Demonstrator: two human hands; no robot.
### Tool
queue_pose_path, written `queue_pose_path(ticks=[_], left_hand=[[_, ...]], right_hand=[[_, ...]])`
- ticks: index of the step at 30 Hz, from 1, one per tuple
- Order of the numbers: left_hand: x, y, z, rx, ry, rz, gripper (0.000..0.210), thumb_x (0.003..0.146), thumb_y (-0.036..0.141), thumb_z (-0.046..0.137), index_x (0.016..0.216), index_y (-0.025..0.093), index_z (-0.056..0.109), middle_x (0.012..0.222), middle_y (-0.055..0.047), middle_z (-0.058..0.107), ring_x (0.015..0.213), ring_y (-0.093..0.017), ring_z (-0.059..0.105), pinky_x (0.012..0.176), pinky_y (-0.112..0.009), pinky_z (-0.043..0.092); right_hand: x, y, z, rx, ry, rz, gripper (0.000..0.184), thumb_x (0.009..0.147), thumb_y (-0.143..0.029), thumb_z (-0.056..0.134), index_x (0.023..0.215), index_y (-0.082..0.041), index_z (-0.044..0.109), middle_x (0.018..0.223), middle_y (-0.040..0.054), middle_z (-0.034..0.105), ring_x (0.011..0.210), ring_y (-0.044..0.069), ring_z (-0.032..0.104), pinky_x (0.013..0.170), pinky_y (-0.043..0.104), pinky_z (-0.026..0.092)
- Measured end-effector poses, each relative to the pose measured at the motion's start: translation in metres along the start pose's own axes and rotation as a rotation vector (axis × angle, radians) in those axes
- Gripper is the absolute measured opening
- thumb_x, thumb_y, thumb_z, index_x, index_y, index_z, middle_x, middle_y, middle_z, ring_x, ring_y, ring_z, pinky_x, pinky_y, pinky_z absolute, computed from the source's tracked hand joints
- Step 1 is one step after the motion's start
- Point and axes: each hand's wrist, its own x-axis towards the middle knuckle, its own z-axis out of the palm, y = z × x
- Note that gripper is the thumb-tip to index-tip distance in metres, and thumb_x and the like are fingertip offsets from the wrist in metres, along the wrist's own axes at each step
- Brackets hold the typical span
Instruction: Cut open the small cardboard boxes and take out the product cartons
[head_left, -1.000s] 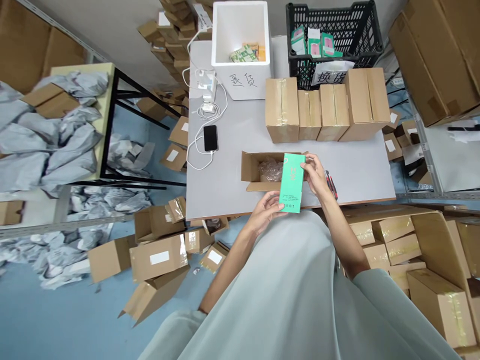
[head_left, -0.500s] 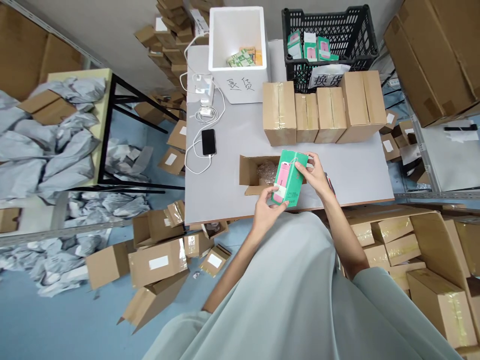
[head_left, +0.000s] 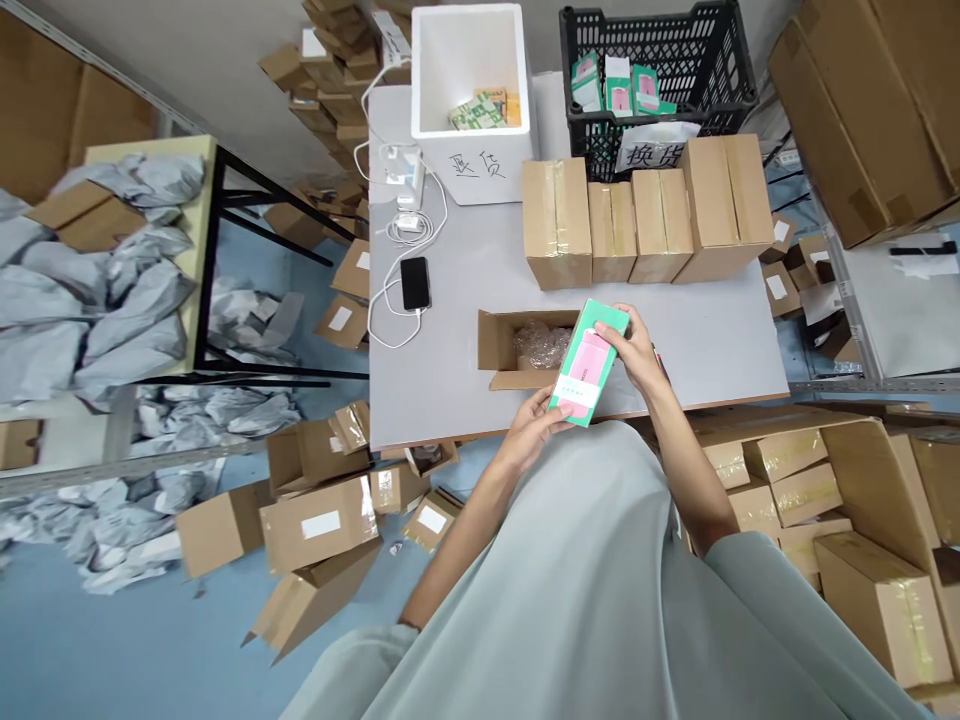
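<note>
Between my two hands, tilted over the front of the table, is a green product box [head_left: 586, 365] with a pink picture and a white band. My left hand [head_left: 532, 428] grips its lower left end. The upper right end is held by my right hand [head_left: 634, 350], its thumb lying across the front face. Just behind the product box stands an open cardboard carton [head_left: 493, 340] with bubble wrap [head_left: 541, 345] inside; the product box covers its right part. A small dark and red object, partly hidden, lies beside my right wrist.
Closed cardboard boxes [head_left: 556, 225] stand in a row behind the carton. Further back are a white foam box [head_left: 480, 165] and a black crate [head_left: 592, 150] holding similar green boxes. A phone [head_left: 415, 284] with a cable lies left. Cartons [head_left: 319, 525] crowd the floor.
The green product box has turned in my hands, so a different face with a larger pink picture and white band now shows. My hands stay near the same place.
</note>
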Motion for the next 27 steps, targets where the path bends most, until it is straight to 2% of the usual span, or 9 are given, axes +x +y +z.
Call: queue_pose_path(ticks=[3, 8, 10, 12, 15, 17, 20, 23, 27], left_hand=[[0.002, -0.005, 0.003, 0.024, 0.055, 0.036, 0.071, 0.069, 0.049, 0.105, 0.125, 0.020, 0.073, 0.134, -0.015, 0.079, 0.121, -0.034, 0.077, 0.107, -0.052, 0.063], [0.005, -0.014, 0.014, 0.282, 0.342, 0.311, 0.078, 0.067, 0.044, 0.103, 0.132, 0.022, 0.065, 0.138, -0.013, 0.075, 0.131, -0.033, 0.071, 0.107, -0.045, 0.061], [0.004, -0.015, 0.015, 0.381, 0.401, 0.380, 0.080, 0.068, 0.041, 0.102, 0.135, 0.024, 0.062, 0.144, -0.013, 0.070, 0.136, -0.033, 0.068, 0.106, -0.044, 0.061], [0.001, -0.015, 0.015, 0.416, 0.358, 0.410, 0.077, 0.071, 0.041, 0.101, 0.135, 0.025, 0.062, 0.151, -0.014, 0.066, 0.144, -0.034, 0.063, 0.106, -0.043, 0.062], [-0.003, -0.014, 0.007, 0.320, 0.189, 0.386, 0.064, 0.076, 0.049, 0.098, 0.125, 0.025, 0.064, 0.158, -0.015, 0.062, 0.151, -0.036, 0.057, 0.104, -0.043, 0.062], [-0.003, -0.014, -0.001, 0.230, 0.098, 0.319, 0.060, 0.078, 0.052, 0.097, 0.118, 0.024, 0.063, 0.150, -0.014, 0.067, 0.143, -0.033, 0.063, 0.105, -0.042, 0.060], [0.000, -0.016, -0.010, 0.149, 0.035, 0.230, 0.062, 0.075, 0.050, 0.101, 0.115, 0.024, 0.062, 0.126, -0.009, 0.075, 0.120, -0.026, 0.072, 0.105, -0.040, 0.057], [0.003, -0.019, -0.012, 0.137, 0.076, 0.236, 0.065, 0.072, 0.050, 0.102, 0.114, 0.024, 0.061, 0.118, -0.007, 0.075, 0.112, -0.024, 0.072, 0.101, -0.039, 0.058], [0.002, -0.020, -0.004, 0.306, 0.306, 0.304, 0.063, 0.069, 0.046, 0.100, 0.115, 0.025, 0.062, 0.123, -0.009, 0.073, 0.121, -0.028, 0.070, 0.090, -0.035, 0.060]], right_hand=[[-0.002, -0.004, 0.002, -0.018, -0.023, 0.009, 0.063, 0.078, -0.071, 0.091, 0.113, -0.030, 0.059, 0.106, 0.0005, 0.067, 0.098, 0.022, 0.065, 0.083, 0.032, 0.056], [-0.005, -0.009, 0.005, -0.060, -0.058, -0.015, 0.071, 0.077, -0.071, 0.094, 0.125, -0.033, 0.057, 0.117, 0.0030, 0.069, 0.095, 0.022, 0.068, 0.079, 0.034, 0.059], [-0.005, -0.009, 0.006, -0.057, -0.064, -0.020, 0.074, 0.077, -0.071, 0.095, 0.127, -0.034, 0.056, 0.118, 0.0027, 0.069, 0.094, 0.022, 0.068, 0.078, 0.034, 0.059], [-0.006, -0.009, 0.006, -0.053, -0.059, -0.036, 0.073, 0.076, -0.070, 0.096, 0.125, -0.033, 0.057, 0.118, 0.0022, 0.070, 0.098, 0.022, 0.068, 0.081, 0.033, 0.059], [-0.006, -0.010, 0.004, -0.033, -0.058, -0.046, 0.067, 0.077, -0.070, 0.096, 0.121, -0.033, 0.061, 0.112, 0.0010, 0.071, 0.101, 0.023, 0.067, 0.082, 0.032, 0.059], [-0.006, -0.011, 0.002, -0.015, -0.069, -0.036, 0.064, 0.078, -0.071, 0.094, 0.119, -0.032, 0.063, 0.108, 0.0001, 0.072, 0.099, 0.023, 0.067, 0.081, 0.032, 0.058], [-0.008, -0.008, 0.000, -0.014, -0.079, -0.037, 0.064, 0.078, -0.072, 0.093, 0.119, -0.033, 0.064, 0.105, -0.0005, 0.071, 0.096, 0.022, 0.067, 0.081, 0.032, 0.058], [-0.009, -0.003, 0.002, -0.027, -0.063, -0.034, 0.066, 0.079, -0.074, 0.092, 0.122, -0.033, 0.064, 0.110, 0.0011, 0.071, 0.101, 0.023, 0.068, 0.086, 0.034, 0.060], [-0.012, 0.002, 0.009, -0.065, 0.002, 0.001, 0.087, 0.076, -0.072, 0.095, 0.143, -0.034, 0.055, 0.136, 0.0073, 0.068, 0.107, 0.025, 0.071, 0.087, 0.037, 0.063]])
